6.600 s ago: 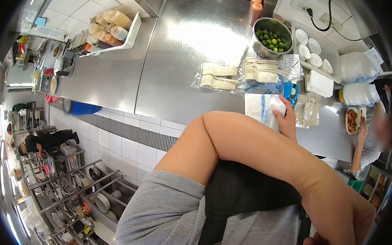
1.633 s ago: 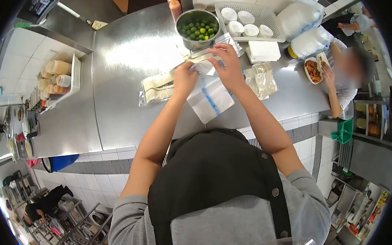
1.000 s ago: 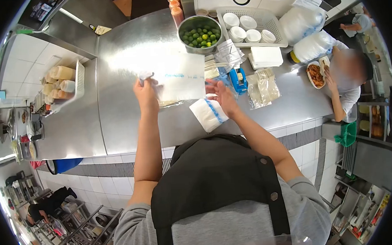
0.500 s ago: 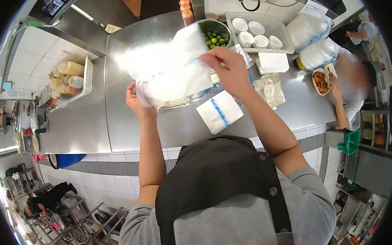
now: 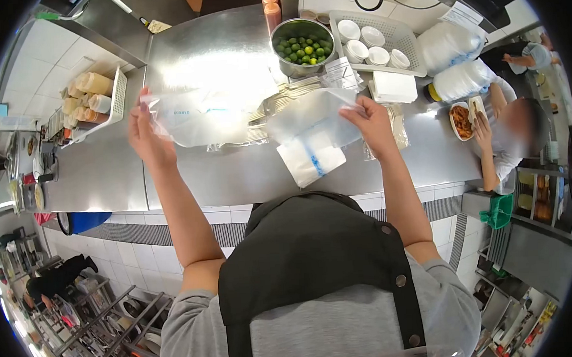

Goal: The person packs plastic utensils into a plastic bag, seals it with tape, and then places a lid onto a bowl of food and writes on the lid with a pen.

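My left hand is closed on the left edge of a clear plastic bag with small blue print, held over the steel counter. A second clear plastic bag hangs by its right side from my right hand, thumb and fingers pinched together. Between the two bags, rows of thin beige packets show on the counter. Under the right-hand bag lies a stack of white napkins with a blue band, partly veiled by the film.
A steel pot of green limes, orange squeeze bottles and a crate of white bowls stand at the back. A basket of bottles sits left. At right, a co-worker's hand is beside a food tray.
My hands have moved apart, left hand leftward and right hand rightward and down. The plastic that was one bunched sheet between them now shows as two separate bags. The view has shifted slightly.
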The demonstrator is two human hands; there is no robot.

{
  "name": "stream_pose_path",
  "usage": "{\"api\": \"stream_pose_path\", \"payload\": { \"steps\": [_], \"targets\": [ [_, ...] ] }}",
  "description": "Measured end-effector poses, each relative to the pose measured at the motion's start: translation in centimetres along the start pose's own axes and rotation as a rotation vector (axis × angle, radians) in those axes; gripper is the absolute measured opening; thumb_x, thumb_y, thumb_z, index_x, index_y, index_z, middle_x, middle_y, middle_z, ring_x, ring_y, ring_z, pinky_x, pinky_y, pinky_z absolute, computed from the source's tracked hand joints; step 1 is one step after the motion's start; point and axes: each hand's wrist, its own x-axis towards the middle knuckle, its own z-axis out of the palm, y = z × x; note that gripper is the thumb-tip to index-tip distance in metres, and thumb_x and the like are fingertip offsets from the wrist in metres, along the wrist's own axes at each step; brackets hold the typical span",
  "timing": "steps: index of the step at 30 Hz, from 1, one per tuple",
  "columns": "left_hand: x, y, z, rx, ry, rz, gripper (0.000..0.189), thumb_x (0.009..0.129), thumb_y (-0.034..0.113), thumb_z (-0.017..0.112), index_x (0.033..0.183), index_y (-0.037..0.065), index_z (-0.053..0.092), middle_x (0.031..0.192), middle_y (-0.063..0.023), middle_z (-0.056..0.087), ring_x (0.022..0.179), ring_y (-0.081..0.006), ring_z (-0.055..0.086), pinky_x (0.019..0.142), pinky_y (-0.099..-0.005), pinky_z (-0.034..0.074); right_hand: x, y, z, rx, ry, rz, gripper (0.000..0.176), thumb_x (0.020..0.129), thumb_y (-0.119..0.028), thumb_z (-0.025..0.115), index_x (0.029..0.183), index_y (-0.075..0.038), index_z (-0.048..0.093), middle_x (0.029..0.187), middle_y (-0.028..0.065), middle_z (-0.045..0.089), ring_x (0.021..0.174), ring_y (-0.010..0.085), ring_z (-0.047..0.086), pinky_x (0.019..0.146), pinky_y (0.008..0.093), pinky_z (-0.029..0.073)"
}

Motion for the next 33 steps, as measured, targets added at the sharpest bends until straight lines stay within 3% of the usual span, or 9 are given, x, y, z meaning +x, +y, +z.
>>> {"api": "stream_pose_path", "payload": {
  "steps": [3,5,7,9,17,22,25,31,33],
  "targets": [
    [-1.9,1.6,3.6,0.039,-0.3,-0.041,0.016,0.101,0.013,0.054,0.088,0.006,0.057,0.086,-0.0061,0.064,0.072,-0.019,0.062,0.085,-0.0368,0.056,0.9,-3.4,1.7,0.097,-0.149,-0.031,0.02,0.084,-0.01,0.079,0.081,-0.004,0.061,0.079,0.0009,0.068,0.079,0.0061,0.064,0.071,0.0239,0.05],
    [-3.5,0.0,5.2,-0.062,-0.639,-0.071,0.01,0.101,0.012,0.051,0.096,0.005,0.056,0.078,-0.0046,0.058,0.06,-0.0121,0.057,0.061,-0.0296,0.055,1.4,-5.1,2.8,0.133,-0.245,-0.124,0.023,0.082,-0.006,0.08,0.079,-0.006,0.058,0.078,-0.0006,0.067,0.077,0.0048,0.063,0.072,0.023,0.05],
    [-6.2,0.5,7.4,0.459,-0.726,-0.274,0.01,0.096,0.01,0.065,0.096,0.007,0.056,0.078,-0.0015,0.054,0.054,-0.0062,0.05,0.041,-0.0238,0.041,1.6,-6.3,3.5,0.098,-0.284,-0.15,0.025,0.081,-0.005,0.082,0.079,-0.007,0.057,0.078,-0.0002,0.068,0.076,0.0046,0.063,0.071,0.0224,0.05],
    [-7.8,-0.5,8.6,0.735,-1.047,0.083,0.033,0.08,0.014,0.084,0.098,0.005,0.058,0.081,0.0024,0.06,0.074,-0.0107,0.059,0.061,-0.026,0.046,1.8,-6.7,3.8,0.058,-0.307,-0.171,0.029,0.079,-0.006,0.084,0.077,-0.008,0.055,0.076,-0.0009,0.066,0.073,0.0041,0.061,0.069,0.0219,0.049],
    [-12.4,-4.4,6.7,0.776,-0.794,-0.212,0.028,0.081,0.022,0.083,0.085,0.001,0.064,0.076,-0.0026,0.064,0.074,-0.0093,0.056,0.068,-0.0272,0.046,-0.1,-2.9,7.2,-0.045,-0.136,-0.307,0.057,0.072,-0.026,0.092,0.063,-0.008,0.039,0.061,-0.0041,0.039,0.06,0.0071,0.036,0.052,0.0268,0.033],
    [-12.7,-6.8,4.1,0.702,-0.53,-0.356,0.023,0.08,0.015,0.078,0.077,-0.001,0.062,0.071,-0.0047,0.062,0.068,-0.0108,0.055,0.063,-0.0283,0.045,-1.3,-0.8,8.7,0.038,-0.164,-0.215,0.053,0.077,-0.025,0.088,0.062,-0.007,0.041,0.062,-0.0018,0.049,0.061,0.0062,0.041,0.054,0.0256,0.035],
    [-11.6,-6.2,2.0,0.769,-0.506,-0.341,0.019,0.076,0.011,0.077,0.078,0.0,0.061,0.07,-0.0051,0.062,0.068,-0.0114,0.056,0.063,-0.0273,0.044,-1.0,1.9,8.6,0.216,-0.059,-0.147,0.045,0.08,-0.02,0.086,0.066,-0.007,0.045,0.066,-0.001,0.055,0.063,0.0063,0.048,0.056,0.0237,0.039],
    [-12.7,-5.9,2.0,0.995,-0.633,0.252,0.01,0.075,0.0,0.068,0.075,0.003,0.058,0.101,-0.0125,0.067,0.066,-0.0256,0.064,0.062,-0.0345,0.05,-2.7,0.8,8.3,0.055,-0.232,-0.101,0.03,0.084,-0.012,0.081,0.09,-0.005,0.052,0.078,0.0035,0.061,0.07,0.0091,0.059,0.061,0.0251,0.047],
    [-13.6,-4.5,2.7,1.009,-0.777,0.164,0.008,0.076,-0.004,0.066,0.076,0.002,0.06,0.114,-0.0106,0.066,0.083,-0.0276,0.066,0.071,-0.0368,0.052,-3.2,0.6,8.9,0.063,-0.227,-0.059,0.03,0.084,-0.009,0.078,0.098,-0.004,0.052,0.081,0.0055,0.062,0.071,0.0102,0.061,0.062,0.026,0.048]
  ]
}}
